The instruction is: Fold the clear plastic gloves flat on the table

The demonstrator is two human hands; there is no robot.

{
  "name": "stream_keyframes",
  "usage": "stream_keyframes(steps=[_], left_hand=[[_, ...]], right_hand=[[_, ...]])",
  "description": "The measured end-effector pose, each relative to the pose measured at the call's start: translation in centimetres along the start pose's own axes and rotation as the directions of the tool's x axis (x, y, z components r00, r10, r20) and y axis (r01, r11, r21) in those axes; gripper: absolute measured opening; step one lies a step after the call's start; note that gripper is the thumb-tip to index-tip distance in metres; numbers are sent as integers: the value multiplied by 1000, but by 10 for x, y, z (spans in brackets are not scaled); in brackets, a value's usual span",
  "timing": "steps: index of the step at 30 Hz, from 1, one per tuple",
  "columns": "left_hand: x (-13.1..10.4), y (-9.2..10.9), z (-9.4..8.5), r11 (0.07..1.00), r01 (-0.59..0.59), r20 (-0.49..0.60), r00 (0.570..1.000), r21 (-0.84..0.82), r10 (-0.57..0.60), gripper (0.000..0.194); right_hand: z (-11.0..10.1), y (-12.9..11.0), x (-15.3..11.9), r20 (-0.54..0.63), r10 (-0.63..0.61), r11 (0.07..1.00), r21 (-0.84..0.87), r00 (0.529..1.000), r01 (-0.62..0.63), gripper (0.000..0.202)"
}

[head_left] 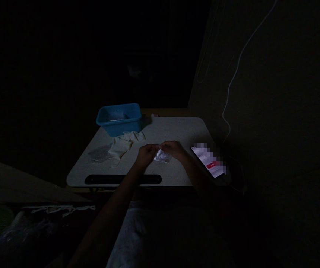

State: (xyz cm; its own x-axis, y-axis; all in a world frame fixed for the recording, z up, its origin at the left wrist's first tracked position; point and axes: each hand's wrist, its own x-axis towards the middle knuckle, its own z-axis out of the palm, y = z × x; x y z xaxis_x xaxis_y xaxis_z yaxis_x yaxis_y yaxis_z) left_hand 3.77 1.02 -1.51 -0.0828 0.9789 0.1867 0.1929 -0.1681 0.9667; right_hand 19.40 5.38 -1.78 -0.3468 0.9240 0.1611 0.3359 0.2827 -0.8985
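Note:
Both hands meet over the middle of a small white table (173, 130) in dim light. My left hand (146, 153) is closed, its fingertips pinching the upper left edge of a small clear plastic bag (162, 156). At the bag's upper right edge my right hand (173, 147) is closed on it too. The bag hangs below the fingers and catches the light; whether anything is inside it I cannot tell. Left of my hands lie several pale crumpled paper-like pieces (120, 146), next to a heap of clear plastic (100, 153).
A blue plastic basin (119, 121) stands at the table's back left. On the right edge lies a lit smartphone (208, 160). A black strip (123, 179) runs along the front edge. A white cable (238, 67) hangs down the wall at right.

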Motion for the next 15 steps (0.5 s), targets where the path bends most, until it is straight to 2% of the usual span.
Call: stream_keyframes(steps=[8, 15], left_hand=[[5, -11, -1, 999, 9, -129, 991, -47, -15, 23], [8, -15, -4, 991, 11, -162, 986, -133, -32, 24]], right_hand=[[-2, -3, -3, -56, 11, 997, 71, 998, -7, 28], [-3, 3, -3, -132, 5, 988, 152, 991, 16, 28]])
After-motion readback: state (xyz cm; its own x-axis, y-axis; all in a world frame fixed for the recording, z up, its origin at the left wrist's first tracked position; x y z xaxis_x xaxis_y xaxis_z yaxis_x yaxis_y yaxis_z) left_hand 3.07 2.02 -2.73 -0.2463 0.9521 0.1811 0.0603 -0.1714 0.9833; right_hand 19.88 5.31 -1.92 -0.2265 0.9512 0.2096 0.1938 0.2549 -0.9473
